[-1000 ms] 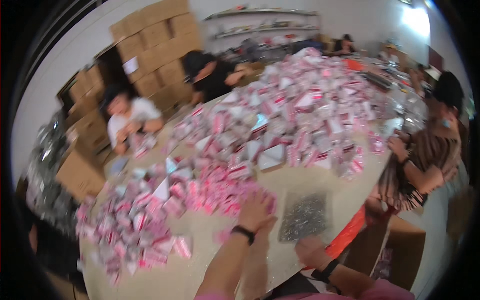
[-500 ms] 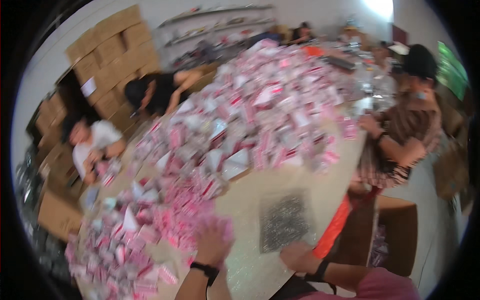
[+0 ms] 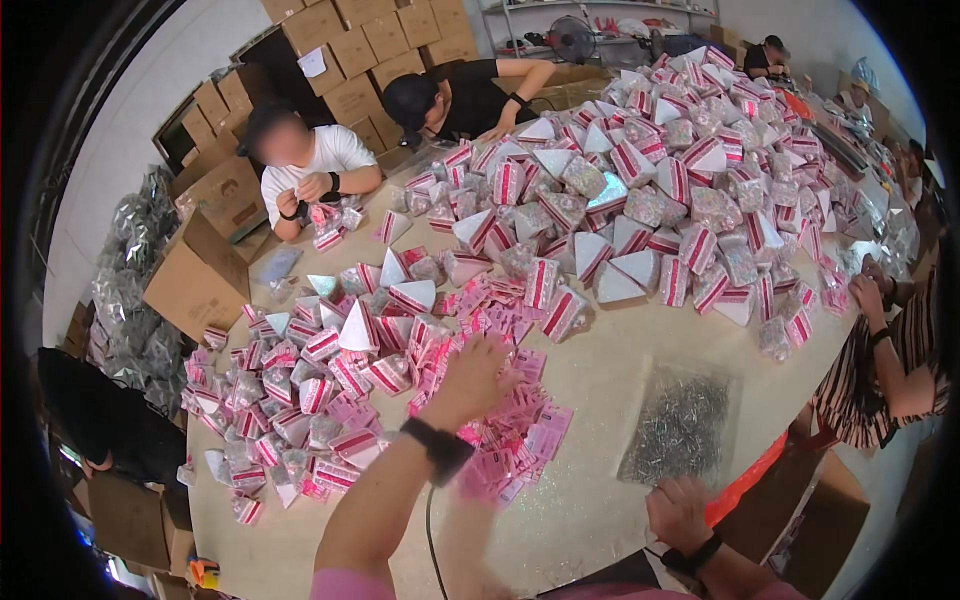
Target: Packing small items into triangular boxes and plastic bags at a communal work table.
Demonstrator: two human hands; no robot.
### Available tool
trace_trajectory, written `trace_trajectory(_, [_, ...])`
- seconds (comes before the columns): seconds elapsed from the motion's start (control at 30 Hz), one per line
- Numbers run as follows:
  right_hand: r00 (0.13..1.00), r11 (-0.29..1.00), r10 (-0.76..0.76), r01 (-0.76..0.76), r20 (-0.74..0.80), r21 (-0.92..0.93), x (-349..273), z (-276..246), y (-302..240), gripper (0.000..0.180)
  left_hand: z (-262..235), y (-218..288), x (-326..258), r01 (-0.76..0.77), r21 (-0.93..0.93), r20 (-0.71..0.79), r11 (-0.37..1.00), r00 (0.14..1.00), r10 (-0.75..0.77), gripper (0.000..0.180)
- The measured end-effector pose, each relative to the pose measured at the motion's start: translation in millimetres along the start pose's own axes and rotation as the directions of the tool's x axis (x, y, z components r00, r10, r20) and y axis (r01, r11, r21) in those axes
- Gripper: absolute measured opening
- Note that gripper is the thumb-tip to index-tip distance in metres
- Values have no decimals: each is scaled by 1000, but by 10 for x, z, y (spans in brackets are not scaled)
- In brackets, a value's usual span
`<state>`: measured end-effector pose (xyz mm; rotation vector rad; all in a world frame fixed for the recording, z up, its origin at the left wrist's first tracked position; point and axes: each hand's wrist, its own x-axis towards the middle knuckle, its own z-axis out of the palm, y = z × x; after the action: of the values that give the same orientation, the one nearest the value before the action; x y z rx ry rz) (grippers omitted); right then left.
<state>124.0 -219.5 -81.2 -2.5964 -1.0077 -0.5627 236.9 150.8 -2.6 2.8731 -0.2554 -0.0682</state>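
Left hand (image 3: 470,378) advanced onto pink packets (image 3: 515,440), table edge (image 3: 600,545) near

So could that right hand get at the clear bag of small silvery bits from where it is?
Probably yes. The right hand rests at the table's near edge, and the clear bag lies flat just beyond it, with only bare tabletop between them.

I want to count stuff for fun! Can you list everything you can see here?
table: one, beige, centre
pink-and-white packets: too many to count, heaped across the table
pink flat labels: a pile, near edge
clear bag of small silver parts: one, right of the labels
cardboard boxes: many, brown, stacked at the back wall
fan: one, dark, back shelf
co-workers: several, round the table
left hand: reaching over the pink labels, black wristband
right hand: at the table's near edge
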Motion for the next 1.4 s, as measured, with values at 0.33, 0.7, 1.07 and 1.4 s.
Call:
trace_trajectory(0.33, [983,979,50,-83,179,184,-103,28,52,22,54,-482,1233,223,41,-80,974,972,-219,69])
trace_trajectory(0.7, [837,966,135,-231,530,118,-418,66,195,32,312,-191,1040,398,-81,105,914,915,-389,75])
trace_trajectory(1.07, [944,977,140,-181,297,115,-160,148,113,18,-313,-467,-126,229,-578,-187,783,897,-401,58])
trace_trajectory(1.4, [988,990,104,-114,111,89,-61,86,15,13,766,-550,-1034,366,-575,-204,732,802,-562,70])
